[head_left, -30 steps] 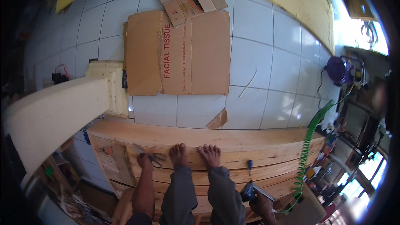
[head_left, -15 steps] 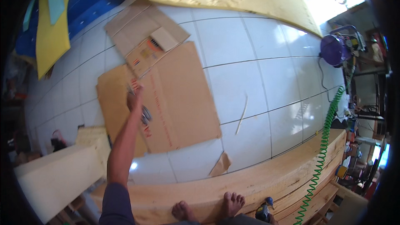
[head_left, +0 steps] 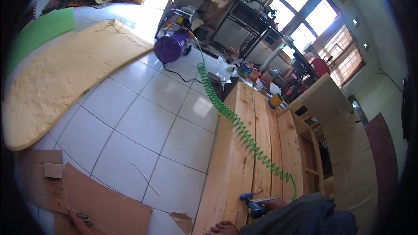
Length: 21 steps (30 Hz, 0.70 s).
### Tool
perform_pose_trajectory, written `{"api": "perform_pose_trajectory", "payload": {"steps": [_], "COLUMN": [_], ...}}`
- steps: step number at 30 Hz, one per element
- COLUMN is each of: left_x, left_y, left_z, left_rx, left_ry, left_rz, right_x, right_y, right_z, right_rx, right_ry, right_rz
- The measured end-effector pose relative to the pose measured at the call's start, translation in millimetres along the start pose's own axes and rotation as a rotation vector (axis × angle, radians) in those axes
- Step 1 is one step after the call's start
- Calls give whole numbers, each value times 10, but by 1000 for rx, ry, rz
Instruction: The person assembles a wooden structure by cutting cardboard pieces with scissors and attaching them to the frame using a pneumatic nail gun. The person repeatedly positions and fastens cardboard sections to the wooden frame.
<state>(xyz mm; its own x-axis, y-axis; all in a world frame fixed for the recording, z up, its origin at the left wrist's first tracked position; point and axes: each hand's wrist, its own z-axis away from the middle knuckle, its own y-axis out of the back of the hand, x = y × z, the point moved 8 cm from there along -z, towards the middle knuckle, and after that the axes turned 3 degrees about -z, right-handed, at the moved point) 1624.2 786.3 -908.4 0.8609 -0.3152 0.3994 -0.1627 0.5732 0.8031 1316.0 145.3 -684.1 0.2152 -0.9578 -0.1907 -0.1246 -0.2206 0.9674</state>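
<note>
At the lower left edge, my left hand (head_left: 75, 221) reaches down over the flattened cardboard (head_left: 109, 202). Its fingers look closed around the middle of a pair of scissors (head_left: 85, 219), whose dark loop handles stick out beside the hand; the blades are mostly hidden. My right hand (head_left: 277, 203) rests by my knee on the wooden planks, wrapped around a dark air staple gun (head_left: 257, 209). A blue knob-like end (head_left: 246, 196) shows next to the tool. The green coiled hose (head_left: 244, 132) runs down to beside my right hand.
A large yellow foam sheet (head_left: 65, 74) lies on the tiled floor at left, a green sheet (head_left: 43, 32) behind it. A purple compressor (head_left: 170, 47) stands near the doorway. A long plank bench (head_left: 235, 148) lies under me. A cardboard scrap (head_left: 180, 221) sits beside it.
My view has swung right and up, showing the compressor, doorway and windows. My left hand, with the scissors, now appears at the lower left edge. My right hand and staple gun show more fully.
</note>
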Motion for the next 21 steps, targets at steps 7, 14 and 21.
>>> {"api": "perform_pose_trajectory", "payload": {"steps": [7,14,21], "left_x": [-71,-101,-231], "left_y": [98,57,-32], "left_z": [300,306,133], "left_rx": [-10,-9,-2], "left_ry": [16,3,3], "left_rz": [-107,-70,-60], "right_x": [1,91,19], "right_y": [-63,-192,-261], "right_z": [107,184,130], "right_rx": [-103,-185,-260], "right_ry": [-47,-54,-61], "right_rz": [-20,-67,-73]}}
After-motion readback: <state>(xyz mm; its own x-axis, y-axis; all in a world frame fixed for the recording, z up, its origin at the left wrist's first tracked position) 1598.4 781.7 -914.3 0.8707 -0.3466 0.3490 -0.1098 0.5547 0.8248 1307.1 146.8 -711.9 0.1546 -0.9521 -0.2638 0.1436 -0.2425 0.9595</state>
